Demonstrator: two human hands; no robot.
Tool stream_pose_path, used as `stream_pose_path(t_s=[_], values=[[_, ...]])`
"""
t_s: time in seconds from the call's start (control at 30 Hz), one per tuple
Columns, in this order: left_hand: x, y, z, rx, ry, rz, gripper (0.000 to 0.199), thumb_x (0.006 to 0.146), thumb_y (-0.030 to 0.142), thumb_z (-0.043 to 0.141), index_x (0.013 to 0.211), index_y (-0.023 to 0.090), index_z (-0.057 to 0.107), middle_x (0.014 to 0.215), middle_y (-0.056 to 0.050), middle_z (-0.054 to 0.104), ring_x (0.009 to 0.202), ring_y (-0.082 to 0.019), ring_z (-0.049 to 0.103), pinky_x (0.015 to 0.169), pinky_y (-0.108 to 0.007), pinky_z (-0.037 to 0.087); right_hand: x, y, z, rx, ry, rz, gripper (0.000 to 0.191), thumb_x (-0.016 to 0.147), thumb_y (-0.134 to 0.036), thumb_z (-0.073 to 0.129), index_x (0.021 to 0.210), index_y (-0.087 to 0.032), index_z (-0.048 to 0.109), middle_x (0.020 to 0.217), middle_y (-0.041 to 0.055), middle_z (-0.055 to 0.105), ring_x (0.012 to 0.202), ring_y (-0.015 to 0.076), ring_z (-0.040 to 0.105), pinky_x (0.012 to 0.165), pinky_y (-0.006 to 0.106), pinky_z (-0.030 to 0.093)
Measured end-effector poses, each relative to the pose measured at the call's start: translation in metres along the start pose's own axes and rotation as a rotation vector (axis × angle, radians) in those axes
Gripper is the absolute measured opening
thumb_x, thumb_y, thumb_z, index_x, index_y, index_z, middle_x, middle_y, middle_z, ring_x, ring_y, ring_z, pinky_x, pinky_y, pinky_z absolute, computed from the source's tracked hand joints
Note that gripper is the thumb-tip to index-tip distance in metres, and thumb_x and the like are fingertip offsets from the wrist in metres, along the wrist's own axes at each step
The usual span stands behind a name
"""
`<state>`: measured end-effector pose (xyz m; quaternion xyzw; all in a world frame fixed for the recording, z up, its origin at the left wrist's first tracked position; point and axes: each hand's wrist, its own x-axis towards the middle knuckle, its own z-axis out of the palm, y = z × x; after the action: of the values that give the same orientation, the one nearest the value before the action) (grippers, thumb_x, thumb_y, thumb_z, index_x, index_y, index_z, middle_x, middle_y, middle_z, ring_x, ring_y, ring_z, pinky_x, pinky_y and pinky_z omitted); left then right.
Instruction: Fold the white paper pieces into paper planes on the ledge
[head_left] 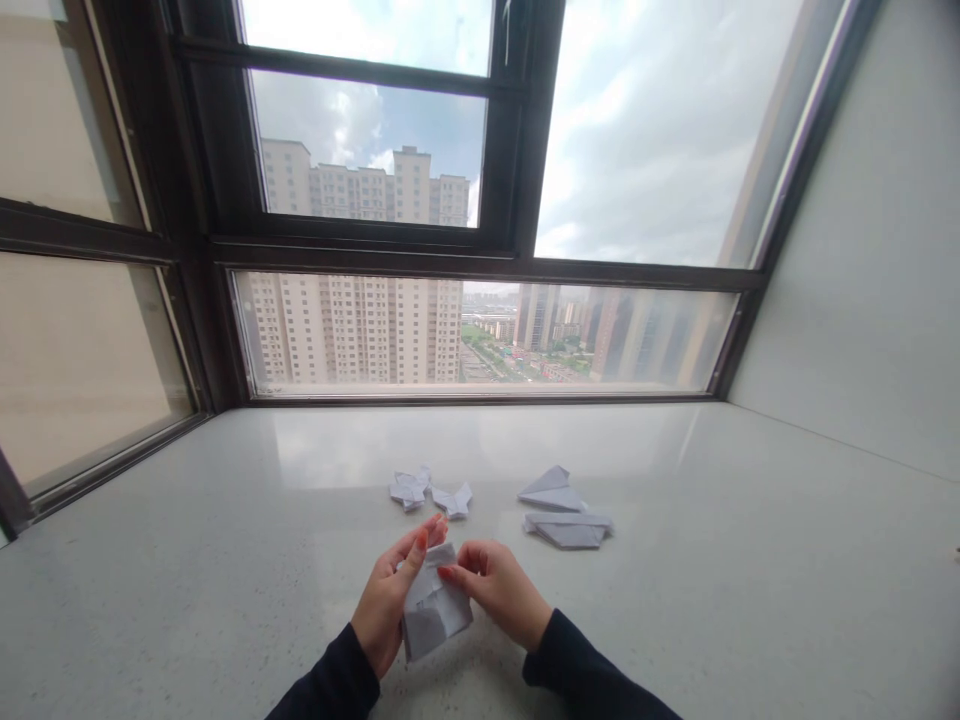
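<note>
A folded piece of white paper (436, 618) is held up between my two hands, tilted above the sill. My left hand (386, 598) grips its left edge, thumb on the near face and the other fingers behind, partly hidden. At the upper right edge, my right hand (501, 585) pinches the paper between thumb and curled fingers. Creases and a small flap show near its middle. Just beyond my hands lie two small folded paper shapes, one at the left (409, 490) and another beside it (453, 500).
To the right rest a pointed folded paper piece (553, 488) and a flat boat-like folded paper (571, 530). All lie on a glossy white window sill (712, 580). Dark-framed windows (480, 262) rise behind it, and a white wall (862, 280) bounds the right side.
</note>
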<state>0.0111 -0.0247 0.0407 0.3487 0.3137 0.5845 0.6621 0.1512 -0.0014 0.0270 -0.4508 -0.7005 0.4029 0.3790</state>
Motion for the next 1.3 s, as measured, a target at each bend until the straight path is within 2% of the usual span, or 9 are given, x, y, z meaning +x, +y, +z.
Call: stream_pose_path(t_s=[0.13,0.27,0.4,0.57,0.73,0.9,1.03,1.17,1.3], values=[[0.0,0.0,-0.002,-0.068,-0.012,-0.019,0.036,0.066,0.032,0.063,0.099,0.018,0.061,0.122,-0.009,0.049,0.118,-0.022,0.037,0.1,-0.034,0.027,-0.011,0.001,-0.022,-0.445,0.06,0.053,0.026,0.071,-0.033,0.055,0.052,-0.015,0.052,0.049,-0.0029,0.049,0.048,0.0093,0.042,0.045,0.021,0.026],[0.002,-0.001,-0.009,-0.124,-0.062,-0.054,0.034,0.075,0.038,0.051,0.1,0.016,0.06,0.124,-0.009,0.048,0.119,-0.021,0.035,0.101,-0.036,0.023,-0.028,0.009,-0.05,-0.869,0.121,0.058,0.017,0.074,-0.024,0.052,0.06,-0.016,0.056,0.06,0.0025,0.057,0.057,0.0144,0.05,0.052,0.023,0.03],[0.004,0.002,-0.013,-0.144,-0.069,-0.082,0.04,0.081,0.042,0.037,0.101,0.014,0.058,0.123,-0.01,0.048,0.117,-0.02,0.037,0.101,-0.035,0.023,-0.046,0.021,-0.081,-1.093,0.191,0.057,0.019,0.078,-0.025,0.046,0.063,-0.017,0.056,0.066,0.0055,0.059,0.063,0.0183,0.054,0.058,0.026,0.034],[0.006,0.009,-0.014,-0.149,-0.04,-0.098,0.044,0.083,0.043,0.03,0.102,0.013,0.058,0.12,-0.011,0.051,0.115,-0.02,0.041,0.1,-0.035,0.024,-0.06,0.037,-0.118,-1.155,0.274,-0.009,0.023,0.08,-0.025,0.044,0.061,-0.019,0.054,0.062,0.0046,0.059,0.061,0.0181,0.055,0.058,0.026,0.036],[0.005,0.013,-0.013,-0.055,-0.035,-0.102,0.047,0.081,0.048,0.031,0.102,0.015,0.058,0.12,-0.01,0.051,0.116,-0.022,0.039,0.099,-0.037,0.025,-0.067,0.049,-0.138,-1.24,0.325,-0.064,0.028,0.081,-0.03,0.042,0.057,-0.02,0.052,0.055,0.0037,0.057,0.058,0.0186,0.055,0.055,0.026,0.036],[0.004,0.015,-0.011,-0.012,-0.023,-0.111,0.049,0.079,0.05,0.032,0.101,0.015,0.058,0.12,-0.011,0.051,0.115,-0.023,0.041,0.096,-0.039,0.029,-0.071,0.052,-0.144,-1.242,0.322,-0.014,0.025,0.08,-0.029,0.044,0.058,-0.02,0.052,0.057,0.0031,0.057,0.056,0.0179,0.055,0.055,0.026,0.036],[0.002,0.015,-0.009,-0.019,-0.011,-0.133,0.047,0.079,0.049,0.034,0.1,0.015,0.059,0.119,-0.011,0.052,0.113,-0.023,0.042,0.094,-0.038,0.031,-0.073,0.049,-0.143,-1.227,0.339,0.014,0.02,0.078,-0.028,0.046,0.061,-0.02,0.052,0.059,0.0032,0.057,0.062,0.0193,0.054,0.058,0.028,0.036],[0.002,0.015,-0.009,-0.027,0.013,-0.115,0.046,0.079,0.048,0.035,0.097,0.014,0.061,0.116,-0.012,0.055,0.111,-0.023,0.045,0.094,-0.038,0.032,-0.075,0.051,-0.143,-1.192,0.393,-0.043,0.005,0.075,-0.022,0.049,0.076,-0.021,0.054,0.069,0.0034,0.058,0.071,0.0206,0.052,0.063,0.029,0.037],[0.004,0.017,-0.011,-0.041,0.035,-0.078,0.045,0.079,0.046,0.035,0.096,0.013,0.061,0.111,-0.012,0.058,0.11,-0.023,0.046,0.094,-0.039,0.032,-0.075,0.052,-0.147,-1.182,0.41,-0.096,0.016,0.074,-0.019,0.052,0.09,-0.02,0.052,0.08,0.0045,0.057,0.078,0.0208,0.051,0.066,0.03,0.037]])
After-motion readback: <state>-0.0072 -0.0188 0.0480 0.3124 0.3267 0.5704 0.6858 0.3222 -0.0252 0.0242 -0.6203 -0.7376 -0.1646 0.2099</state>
